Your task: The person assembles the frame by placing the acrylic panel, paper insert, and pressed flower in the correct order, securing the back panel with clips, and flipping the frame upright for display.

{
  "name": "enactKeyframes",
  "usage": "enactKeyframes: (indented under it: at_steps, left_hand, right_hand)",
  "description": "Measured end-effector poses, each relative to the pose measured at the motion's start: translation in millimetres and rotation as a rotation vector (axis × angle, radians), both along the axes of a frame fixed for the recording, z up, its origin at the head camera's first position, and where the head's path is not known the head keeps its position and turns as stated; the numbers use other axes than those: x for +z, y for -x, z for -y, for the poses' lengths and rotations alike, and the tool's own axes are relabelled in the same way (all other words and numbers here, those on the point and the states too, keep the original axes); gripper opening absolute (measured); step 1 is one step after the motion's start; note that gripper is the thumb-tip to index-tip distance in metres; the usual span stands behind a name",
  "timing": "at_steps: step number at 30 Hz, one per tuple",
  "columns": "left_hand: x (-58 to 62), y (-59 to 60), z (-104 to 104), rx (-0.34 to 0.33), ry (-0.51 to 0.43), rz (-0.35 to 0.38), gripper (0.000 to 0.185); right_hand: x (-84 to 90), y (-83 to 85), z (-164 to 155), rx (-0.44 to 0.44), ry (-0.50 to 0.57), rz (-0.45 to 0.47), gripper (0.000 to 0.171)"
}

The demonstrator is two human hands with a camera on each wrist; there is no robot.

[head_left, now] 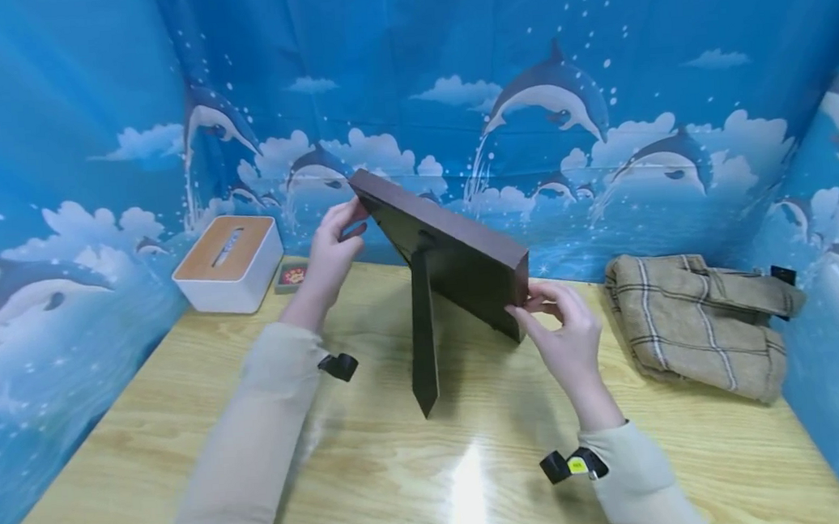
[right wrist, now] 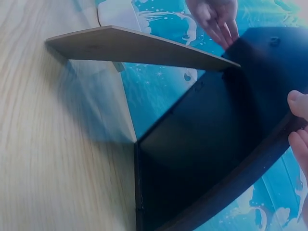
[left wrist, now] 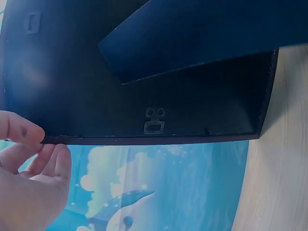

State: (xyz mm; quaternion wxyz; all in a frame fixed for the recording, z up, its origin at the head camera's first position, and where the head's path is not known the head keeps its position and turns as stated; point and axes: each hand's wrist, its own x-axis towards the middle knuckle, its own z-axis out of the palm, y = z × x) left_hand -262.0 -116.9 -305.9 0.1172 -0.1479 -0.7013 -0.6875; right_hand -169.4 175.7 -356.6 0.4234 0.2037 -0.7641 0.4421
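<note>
A dark picture frame (head_left: 472,279) stands tilted on the table, its black back toward me. From that back the easel leg (head_left: 422,335) swings out, its pointed end down at the tabletop. My left hand (head_left: 334,248) pinches the frame's upper left edge, thumb on the back and fingers on the outer side. My right hand (head_left: 566,329) grips the right edge lower down between thumb and fingers. Small metal hangers (left wrist: 154,120) show on the back panel in the left wrist view. The frame's front side is hidden.
A white tissue box (head_left: 230,267) with a wooden lid stands at the back left, beside a small grey box (head_left: 291,277) with a red pattern. At right lies a folded brown plaid cloth (head_left: 694,324). Dolphin-print curtains (head_left: 392,77) enclose the wooden table (head_left: 376,476).
</note>
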Motion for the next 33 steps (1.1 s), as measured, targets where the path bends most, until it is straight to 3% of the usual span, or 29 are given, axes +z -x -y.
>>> enactKeyframes:
  at_steps: [5,8,10,14,17,19,25,33]
  left_hand:
    - [2.9,3.8,-5.7,0.012,-0.002,0.043,0.069]
    - [7.1,-6.6,-6.5,0.096,0.054,0.005,0.069]
    - [10.0,-19.8,-8.3,0.169,0.134,-0.085,0.067]
    - [15.0,-51.0,-19.6,0.301,0.35,-0.387,0.056]
    - [18.0,-69.3,-32.7,0.309,0.491,-0.581,0.053]
    - [19.5,-78.0,-41.7,0.295,0.576,-0.645,0.054]
    - [19.5,-87.1,-58.4,0.25,0.713,-0.652,0.052]
    - [20.4,-82.8,-56.3,0.227,0.658,-0.629,0.048]
  right_hand:
    - [11.6,-11.7,10.2,-0.04,-0.005,-0.013,0.031]
    - [13.5,-12.8,12.8,-0.052,-0.003,-0.021,0.03]
    - [12.6,-12.0,13.1,-0.055,0.0,-0.027,0.031]
    - [8.8,-10.0,12.4,-0.056,0.011,-0.034,0.032]
    - [9.8,-11.4,12.7,-0.054,0.008,-0.031,0.032]
    - [9.4,-11.1,12.1,-0.056,0.003,-0.03,0.031]
    - [-5.4,-0.7,4.1,-0.069,-0.021,-0.026,0.032]
    - [-9.9,-0.8,4.7,-0.082,-0.1,-0.062,0.029]
